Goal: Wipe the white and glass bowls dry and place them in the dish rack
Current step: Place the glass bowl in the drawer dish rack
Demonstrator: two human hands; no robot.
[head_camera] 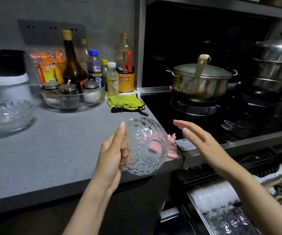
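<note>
The left hand (111, 155) is gripping a glass bowl (147, 146) by its rim, with its fingers (125, 150) showing through the glass on the inside and the thumb lying along the outside; the bowl is being held tipped on its side, its base turned toward the camera, above the front corner of the grey desk (52, 150) and not touching it; the right hand (203, 143) is hovering just to the right of the bowl and apart from it, its fingers (179, 123) stretched out, released and holding nothing; a pink cloth (171, 150) is lying on the corner of the desk behind the bowl, partly showing through the glass; a second glass bowl (6, 116) is standing upright on the desk far to the left; the dish rack (198, 212) is sitting pulled out low on the right, below the stove (162, 112), carrying a row of white bowls (213, 195) on edge and, nearer the camera, some clear glassware (226, 219) that is too blurred to make out; a green cloth (125, 103) is lying at the back of the desk beside the stove; next to it a shallow glass dish (52, 103) is holding small lidded jars, with bottles (72, 65) standing behind; on the stove a lidded metal pot (199, 83) is sitting on a burner, and a tall steel steamer (276, 65) is standing to its right
</note>
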